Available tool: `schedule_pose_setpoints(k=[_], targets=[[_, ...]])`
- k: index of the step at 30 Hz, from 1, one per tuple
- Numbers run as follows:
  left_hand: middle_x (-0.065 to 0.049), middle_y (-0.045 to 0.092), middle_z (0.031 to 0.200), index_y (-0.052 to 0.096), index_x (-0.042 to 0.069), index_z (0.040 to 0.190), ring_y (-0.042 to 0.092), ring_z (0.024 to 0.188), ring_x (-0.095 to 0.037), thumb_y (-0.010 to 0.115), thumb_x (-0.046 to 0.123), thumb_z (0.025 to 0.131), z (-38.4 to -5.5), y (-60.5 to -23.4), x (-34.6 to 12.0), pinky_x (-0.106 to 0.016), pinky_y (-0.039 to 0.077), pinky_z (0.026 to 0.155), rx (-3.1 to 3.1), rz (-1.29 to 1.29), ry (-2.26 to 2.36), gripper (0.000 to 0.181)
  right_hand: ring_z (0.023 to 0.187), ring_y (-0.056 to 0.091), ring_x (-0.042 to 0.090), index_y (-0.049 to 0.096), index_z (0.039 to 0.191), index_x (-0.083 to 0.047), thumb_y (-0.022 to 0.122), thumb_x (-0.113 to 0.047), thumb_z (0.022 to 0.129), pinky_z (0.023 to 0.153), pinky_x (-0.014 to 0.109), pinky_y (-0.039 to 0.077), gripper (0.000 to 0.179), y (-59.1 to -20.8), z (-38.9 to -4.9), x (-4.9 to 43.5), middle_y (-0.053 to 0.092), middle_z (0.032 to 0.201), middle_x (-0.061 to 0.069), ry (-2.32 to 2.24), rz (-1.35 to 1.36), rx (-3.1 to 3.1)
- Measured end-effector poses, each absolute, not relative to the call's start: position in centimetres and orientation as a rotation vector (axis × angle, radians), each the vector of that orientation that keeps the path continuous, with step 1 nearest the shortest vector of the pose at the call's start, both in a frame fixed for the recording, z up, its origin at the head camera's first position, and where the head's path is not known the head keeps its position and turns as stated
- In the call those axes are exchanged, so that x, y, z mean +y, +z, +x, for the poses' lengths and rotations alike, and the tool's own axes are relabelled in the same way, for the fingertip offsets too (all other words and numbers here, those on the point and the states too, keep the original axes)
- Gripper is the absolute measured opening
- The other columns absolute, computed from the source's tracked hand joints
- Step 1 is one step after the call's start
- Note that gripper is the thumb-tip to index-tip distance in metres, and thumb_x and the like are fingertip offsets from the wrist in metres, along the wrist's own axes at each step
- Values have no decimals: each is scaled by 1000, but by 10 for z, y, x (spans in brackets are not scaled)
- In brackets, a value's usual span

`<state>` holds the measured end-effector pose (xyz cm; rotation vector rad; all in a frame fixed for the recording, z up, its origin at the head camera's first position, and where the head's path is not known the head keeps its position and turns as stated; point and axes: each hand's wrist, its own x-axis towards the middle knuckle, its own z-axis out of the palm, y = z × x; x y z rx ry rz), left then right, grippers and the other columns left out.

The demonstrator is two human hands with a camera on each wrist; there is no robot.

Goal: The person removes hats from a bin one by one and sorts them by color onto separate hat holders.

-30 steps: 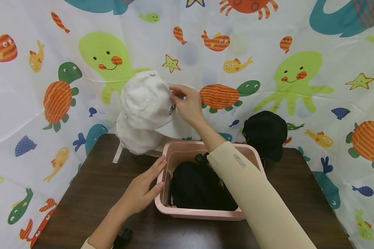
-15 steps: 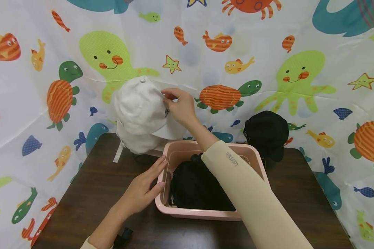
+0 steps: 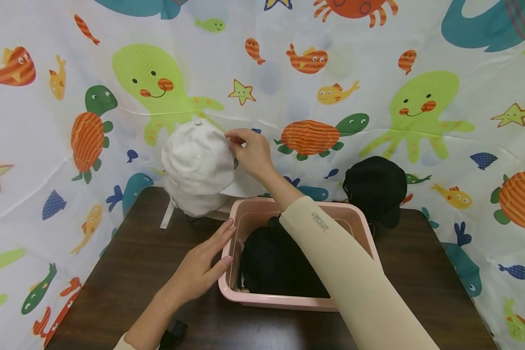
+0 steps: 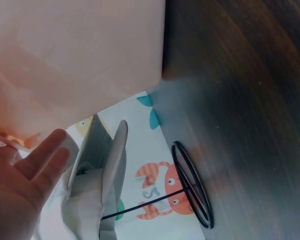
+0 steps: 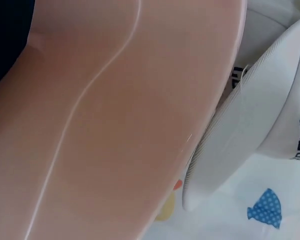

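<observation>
My right hand (image 3: 251, 153) pinches the front of a white cap (image 3: 197, 158) with dark lettering, between thumb and fingers. That cap sits over another white cap (image 3: 188, 201), whose pale strap hangs down at the left. In the left wrist view, a black wire stand (image 4: 192, 187) with a rounded base is under the white caps. My left hand (image 3: 197, 267) rests with straight fingers against the left rim of a pink plastic basin (image 3: 288, 303). Inside the basin lies a black cap (image 3: 271, 262), partly hidden by my right sleeve.
Behind the basin at the right, a black cap (image 3: 374, 189) sits raised above the dark wooden table (image 3: 428, 287). A white sheet printed with sea animals (image 3: 271, 92) hangs along the back and sides. A small black object (image 3: 175, 334) is by my left wrist.
The upper white cap has come down and slightly left onto the lower one, my right hand moving with it. My left hand has stayed on the basin rim.
</observation>
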<state>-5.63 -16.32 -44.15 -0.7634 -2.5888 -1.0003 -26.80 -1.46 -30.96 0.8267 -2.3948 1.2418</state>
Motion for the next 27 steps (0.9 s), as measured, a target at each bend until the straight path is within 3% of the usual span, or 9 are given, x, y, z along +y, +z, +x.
schedule_pose_setpoints(k=[9, 21, 27], targets=[[-2, 30, 171, 41, 10, 161, 40, 151, -24, 61, 22, 104, -53, -444, -160, -35, 36, 120, -2601, -754, -989, 62, 100, 71, 20, 79, 119, -7, 71, -4, 99, 87, 30, 54, 22, -314, -272, -15, 77, 108, 9, 1209, 846, -2372], [1, 30, 171, 42, 10, 161, 39, 151, -22, 60, 23, 104, -46, -444, -157, -31, 31, 121, -2606, -722, -1008, 61, 98, 73, 21, 80, 117, -8, 73, -3, 98, 85, 28, 54, 21, -331, -266, -17, 78, 103, 8, 1226, 899, -2402], [-1, 31, 171, 41, 11, 162, 41, 151, -23, 61, 22, 105, -45, -444, -157, -35, 36, 120, -2606, -722, -981, 61, 99, 73, 20, 81, 116, -8, 72, -3, 98, 84, 26, 55, 21, -333, -262, -18, 79, 105, 7, 1222, 934, -2458]])
